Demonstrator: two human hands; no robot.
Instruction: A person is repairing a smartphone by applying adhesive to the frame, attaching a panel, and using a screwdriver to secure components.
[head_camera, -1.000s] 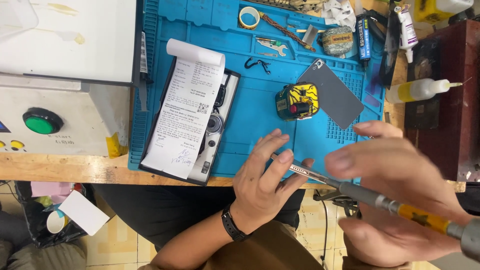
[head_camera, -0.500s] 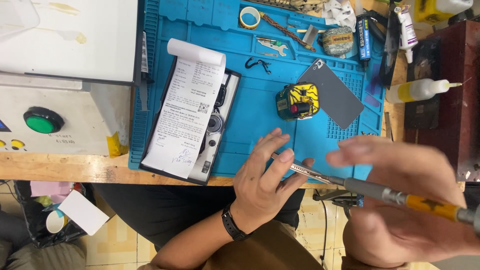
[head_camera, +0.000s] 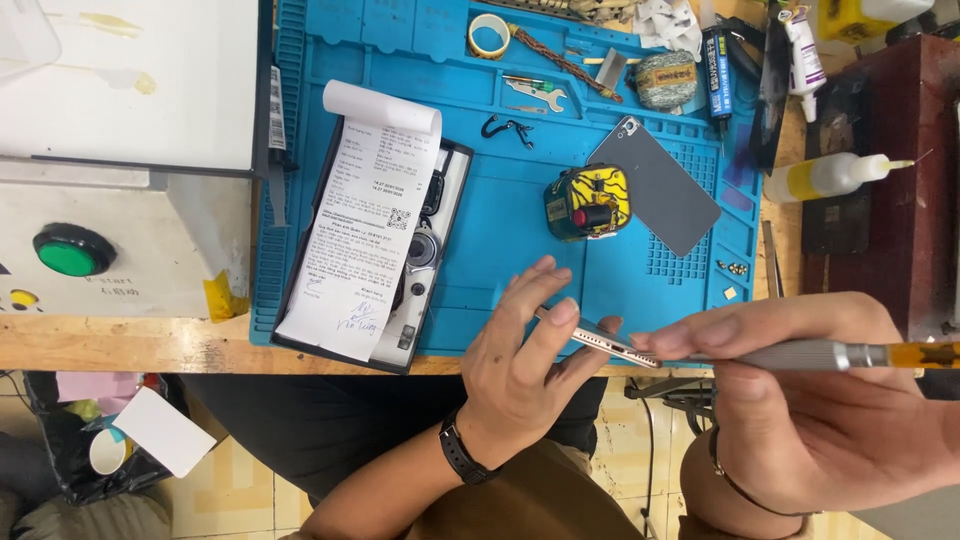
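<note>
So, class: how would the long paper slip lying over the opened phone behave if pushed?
The paper slip probably slides and buckles: it looks thin. Its top end is curled, so it likely springs back. It seems light; nothing pins it, since the left hand and right hand are elsewhere.

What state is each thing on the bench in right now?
Phone: held edge-up in the left hand, at the mat's front edge.
Screwdriver: gripped by the right hand, tip at the phone's end.
Back cover: off, lying flat on the blue mat.
Paper slip: unrolled over an opened device.
Tape roll: lying flat.
Squeeze bottle: on its side.
</note>
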